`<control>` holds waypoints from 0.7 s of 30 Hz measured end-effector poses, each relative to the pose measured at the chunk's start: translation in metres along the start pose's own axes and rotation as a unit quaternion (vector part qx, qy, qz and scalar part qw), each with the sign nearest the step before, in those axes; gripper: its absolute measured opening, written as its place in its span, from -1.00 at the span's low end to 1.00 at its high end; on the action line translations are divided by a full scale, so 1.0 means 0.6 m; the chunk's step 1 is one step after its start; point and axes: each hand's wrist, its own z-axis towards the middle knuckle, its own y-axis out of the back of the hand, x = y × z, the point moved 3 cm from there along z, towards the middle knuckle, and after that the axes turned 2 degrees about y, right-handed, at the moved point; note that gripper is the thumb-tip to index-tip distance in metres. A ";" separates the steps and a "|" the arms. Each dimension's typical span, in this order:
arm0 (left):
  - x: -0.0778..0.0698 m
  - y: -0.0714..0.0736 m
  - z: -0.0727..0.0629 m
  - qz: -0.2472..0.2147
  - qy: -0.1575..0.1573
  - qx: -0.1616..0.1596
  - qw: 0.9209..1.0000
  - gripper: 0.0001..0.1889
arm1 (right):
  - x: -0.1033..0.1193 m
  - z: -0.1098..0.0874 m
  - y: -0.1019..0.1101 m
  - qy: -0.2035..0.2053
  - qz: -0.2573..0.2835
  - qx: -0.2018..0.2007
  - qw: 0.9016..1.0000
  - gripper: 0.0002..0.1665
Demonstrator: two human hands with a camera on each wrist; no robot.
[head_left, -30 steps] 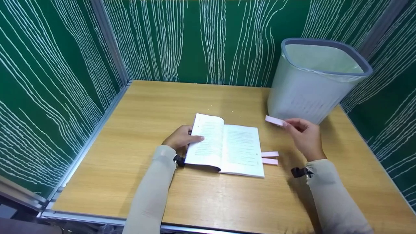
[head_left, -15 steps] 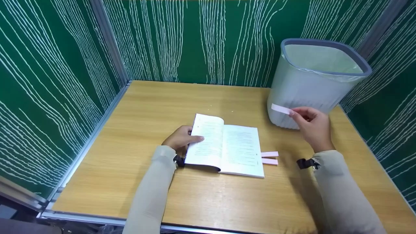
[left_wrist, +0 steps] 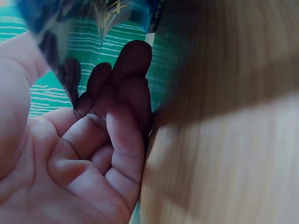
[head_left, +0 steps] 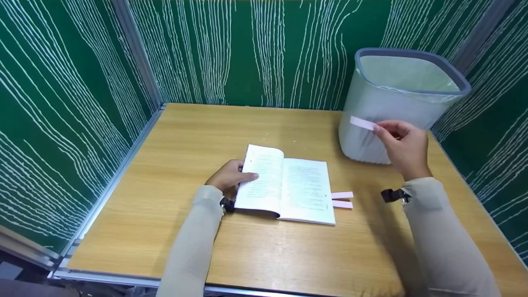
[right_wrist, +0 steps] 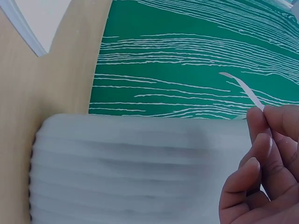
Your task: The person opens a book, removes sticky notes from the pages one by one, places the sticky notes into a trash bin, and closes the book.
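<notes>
An open book (head_left: pixel 305 189) lies on the wooden table, its left part lifted and curving. The left hand (head_left: pixel 231 175) grips the book's left edge, thumb on the page and fingers beneath, against the glossy dark cover (left_wrist: pixel 84 28) in the left wrist view. Between thumb and index finger, the right hand (head_left: pixel 406 146) pinches a pale pink paper strip (head_left: pixel 362 123), held in the air in front of the trash bin (head_left: pixel 350 140). In the right wrist view the strip (right_wrist: pixel 252 95) appears edge-on with a bent tip. Two pink strips (head_left: pixel 342 204) stick out from the book's right edge.
The bin's grey rim (head_left: pixel 412 50) and pale liner (head_left: pixel 412 74) stand at the back right of the table (head_left: pixel 198 132). Green walls (head_left: pixel 243 49) with white lines enclose the table on the left, back and right. Tiny white specks lie beyond the book.
The right hand has moved up and to the right with the pink strip, from beside the bin's base to in front of its side. The left hand and the book have stayed put.
</notes>
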 end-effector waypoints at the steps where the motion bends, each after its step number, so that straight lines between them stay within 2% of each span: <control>1: 0.000 -0.001 0.000 -0.003 -0.002 0.003 1.000 -0.58 | 0.003 0.003 0.002 0.001 0.001 -0.002 1.000 -0.53; 4: 0.000 -0.002 0.002 -0.007 -0.002 0.005 1.000 -0.59 | 0.011 0.011 0.008 0.004 -0.001 -0.008 1.000 -0.54; 11: -0.002 0.001 0.005 0.023 -0.012 -0.003 1.000 -0.60 | 0.029 0.021 0.022 0.017 0.001 -0.023 1.000 -0.53; 21: 0.000 0.002 0.005 0.014 0.004 -0.001 1.000 -0.60 | 0.059 0.026 0.048 0.026 0.025 -0.039 0.999 -0.53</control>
